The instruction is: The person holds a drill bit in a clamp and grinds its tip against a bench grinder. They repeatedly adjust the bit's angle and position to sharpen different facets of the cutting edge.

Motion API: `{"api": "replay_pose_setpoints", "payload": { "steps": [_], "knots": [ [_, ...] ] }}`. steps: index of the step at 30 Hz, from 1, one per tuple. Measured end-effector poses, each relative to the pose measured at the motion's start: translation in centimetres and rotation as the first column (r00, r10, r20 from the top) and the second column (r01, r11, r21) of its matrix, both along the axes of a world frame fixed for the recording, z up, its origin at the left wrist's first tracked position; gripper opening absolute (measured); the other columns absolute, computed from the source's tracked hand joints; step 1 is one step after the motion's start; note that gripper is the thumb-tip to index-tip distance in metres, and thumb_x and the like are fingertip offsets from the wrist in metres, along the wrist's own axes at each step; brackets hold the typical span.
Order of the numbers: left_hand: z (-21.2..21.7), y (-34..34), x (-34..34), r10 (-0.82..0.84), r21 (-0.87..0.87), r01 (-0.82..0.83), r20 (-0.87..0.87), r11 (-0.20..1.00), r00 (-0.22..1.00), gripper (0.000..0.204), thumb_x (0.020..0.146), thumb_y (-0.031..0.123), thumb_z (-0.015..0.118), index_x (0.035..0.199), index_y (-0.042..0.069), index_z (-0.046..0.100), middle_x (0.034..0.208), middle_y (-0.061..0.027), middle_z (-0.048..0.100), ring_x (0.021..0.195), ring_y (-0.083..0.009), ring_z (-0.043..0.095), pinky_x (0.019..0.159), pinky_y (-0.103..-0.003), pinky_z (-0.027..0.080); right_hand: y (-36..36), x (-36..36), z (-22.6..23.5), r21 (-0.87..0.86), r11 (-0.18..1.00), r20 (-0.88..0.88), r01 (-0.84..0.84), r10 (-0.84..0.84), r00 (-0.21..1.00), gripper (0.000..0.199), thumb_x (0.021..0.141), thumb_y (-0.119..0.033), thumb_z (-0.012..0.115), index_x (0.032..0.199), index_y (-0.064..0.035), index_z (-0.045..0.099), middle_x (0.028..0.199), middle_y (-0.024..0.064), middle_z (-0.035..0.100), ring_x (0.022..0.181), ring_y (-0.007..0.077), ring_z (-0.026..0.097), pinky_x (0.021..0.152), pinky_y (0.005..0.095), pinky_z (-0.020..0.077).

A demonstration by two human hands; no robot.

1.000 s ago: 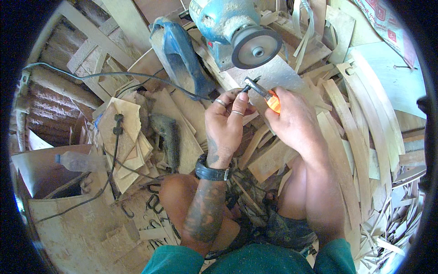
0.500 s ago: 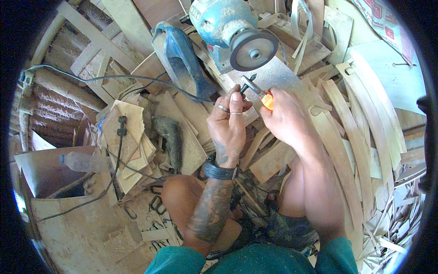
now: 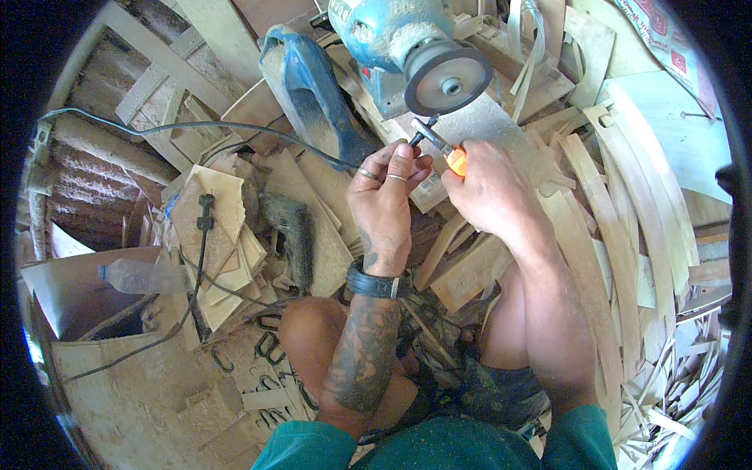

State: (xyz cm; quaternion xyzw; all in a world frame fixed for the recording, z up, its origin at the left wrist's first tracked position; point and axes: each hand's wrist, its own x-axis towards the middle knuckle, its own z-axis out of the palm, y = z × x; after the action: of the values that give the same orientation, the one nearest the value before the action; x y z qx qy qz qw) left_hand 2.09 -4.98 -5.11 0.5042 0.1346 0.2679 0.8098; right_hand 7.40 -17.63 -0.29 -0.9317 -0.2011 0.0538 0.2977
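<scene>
1. The left hand [image 3: 382, 200] pinches a small dark rod [image 3: 417, 138] between thumb and forefinger; its other fingers curl inward, two of them ringed, and a dark watch [image 3: 371, 282] circles the wrist.
2. The right hand [image 3: 492, 189], at the same height, has its fingers closed round an orange-handled tool [image 3: 455, 161] — the fingertips are mostly hidden beneath it.
3. The rod lies between the two hands, at the far side of the left fingertips. The tool's metal head reaches left across it; whether the head clamps it is too small to tell.
4. Just beyond the rod is a dusty blue grinder [image 3: 388, 31], its round disc [image 3: 450, 83] facing the person. A silvery plate [image 3: 493, 129] lies below the disc, beyond the right hand.
5. Far left of the hands leans a blue casing [image 3: 309, 102], coated in dust.
6. Nearer on the left are a dark power tool [image 3: 294, 235], a stack of thin sheets [image 3: 215, 227] with a black cable [image 3: 197, 274] across it, and a clear bottle [image 3: 145, 276] lying on its side.
7. To the right, long curved wooden strips [image 3: 607, 227] run from far to near — well apart from the rod.
</scene>
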Motion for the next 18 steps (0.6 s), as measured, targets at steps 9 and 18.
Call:
{"api": "replay_pose_setpoints", "payload": {
  "steps": [9,18],
  "knots": [
    [-0.69,0.95,0.43,-0.008,-0.009,0.008,0.018,1.0,1.0,0.016,0.096,0.01,0.066,0.101,-0.004,0.067,0.095,-0.0121,0.071,0.083,-0.0201,0.071,0.077,-0.033,0.06,0.63,0.4,-0.92,0.005,1.0,0.079,0.0,0.0,0.997,0.025,0.086,-0.02,0.063,0.092,0.0042,0.064,0.093,0.0272,0.067,0.093,0.0444,0.066,0.083,0.0517,0.0518],
    [-0.9,0.89,0.66,-0.017,0.004,0.017,0.018,1.0,1.0,0.013,0.096,0.01,0.067,0.095,-0.003,0.066,0.09,-0.0109,0.071,0.078,-0.0179,0.071,0.073,-0.031,0.059,0.51,0.21,-0.16,0.016,1.0,-0.009,0.01,-0.01,1.0,0.024,0.086,-0.017,0.061,0.092,0.007,0.062,0.092,0.0304,0.065,0.094,0.047,0.063,0.082,0.0524,0.0488]
  ]
}}
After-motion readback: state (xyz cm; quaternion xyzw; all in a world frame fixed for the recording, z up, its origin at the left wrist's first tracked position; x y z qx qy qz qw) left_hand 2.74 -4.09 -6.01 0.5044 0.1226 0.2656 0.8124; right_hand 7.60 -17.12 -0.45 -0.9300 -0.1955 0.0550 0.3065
